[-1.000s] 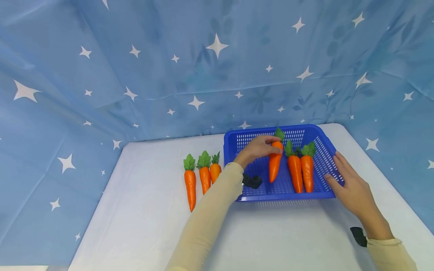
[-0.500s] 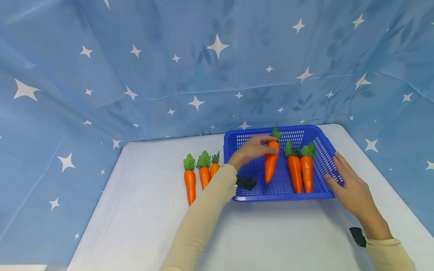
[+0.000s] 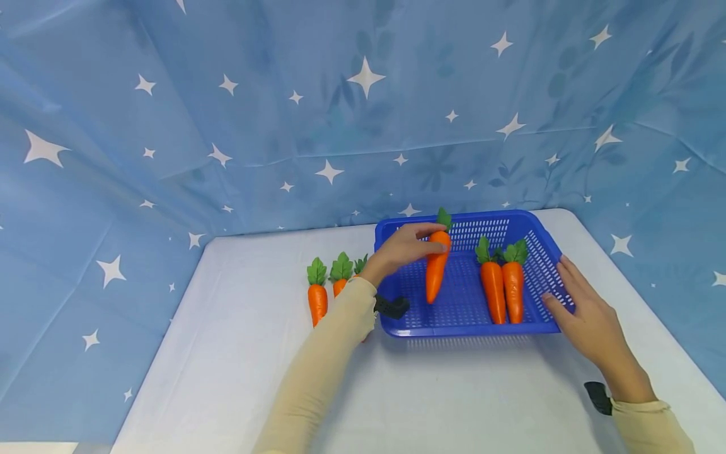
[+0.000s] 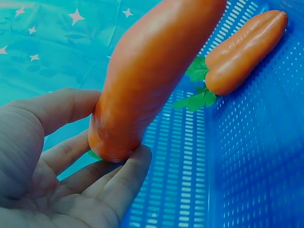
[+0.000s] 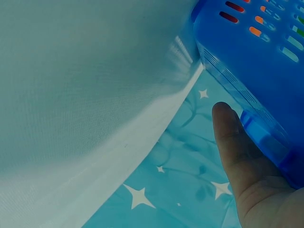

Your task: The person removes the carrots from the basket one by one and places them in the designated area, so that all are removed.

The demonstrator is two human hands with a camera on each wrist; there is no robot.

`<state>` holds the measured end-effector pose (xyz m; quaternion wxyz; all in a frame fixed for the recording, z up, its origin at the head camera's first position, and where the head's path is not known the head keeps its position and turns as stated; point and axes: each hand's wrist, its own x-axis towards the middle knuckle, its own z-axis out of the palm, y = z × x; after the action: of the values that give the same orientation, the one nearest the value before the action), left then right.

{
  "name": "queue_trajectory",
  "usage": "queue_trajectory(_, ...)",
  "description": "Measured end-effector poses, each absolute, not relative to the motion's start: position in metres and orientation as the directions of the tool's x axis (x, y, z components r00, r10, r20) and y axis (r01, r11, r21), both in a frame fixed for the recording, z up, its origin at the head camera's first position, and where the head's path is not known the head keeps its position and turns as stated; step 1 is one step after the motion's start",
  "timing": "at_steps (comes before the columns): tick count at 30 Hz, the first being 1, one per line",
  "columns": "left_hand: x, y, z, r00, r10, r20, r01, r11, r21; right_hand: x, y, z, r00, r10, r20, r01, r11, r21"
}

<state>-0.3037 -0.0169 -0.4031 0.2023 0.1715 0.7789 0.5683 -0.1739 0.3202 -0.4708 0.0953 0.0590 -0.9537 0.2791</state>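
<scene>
My left hand pinches an orange carrot near its leafy top, between thumb and fingers, over the left half of a blue plastic basket. In the left wrist view the held carrot slants up from the fingertips. Two more carrots lie side by side in the basket's right half, green leaves toward the back. My right hand rests against the basket's right side with fingers straight. From the right wrist view, a finger extends along the basket's outer wall.
Several carrots lie left of the basket on the white table, among them a carrot at the far left; my left sleeve partly covers them. A blue star-patterned cloth hangs behind the table.
My left hand has moved left with the carrot, from near the basket's middle toward its left side. The sleeve now covers more of the carrots on the table. My right hand stays put.
</scene>
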Motion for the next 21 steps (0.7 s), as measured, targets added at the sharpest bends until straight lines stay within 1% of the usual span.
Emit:
queue_trajectory(11,-0.302,-0.044,-0.4,-0.871,0.475,-0.123,0.074,0.375,0.924,-0.173,0.32,-0.473,-0.978,-0.051,0.203,-0.151,0.845,-0.513)
queue_trajectory(18,-0.3,-0.057,-0.397,-0.88,0.456,-0.13,0.059,0.376,0.925,-0.174,0.321,-0.472,-0.977,-0.054,0.204,-0.154,0.844,-0.514)
queue_trajectory(21,-0.298,-0.062,-0.395,-0.891,0.433,-0.133,0.06,0.403,0.913,-0.175,0.32,-0.472,-0.977,-0.054,0.206,-0.154,0.844,-0.513)
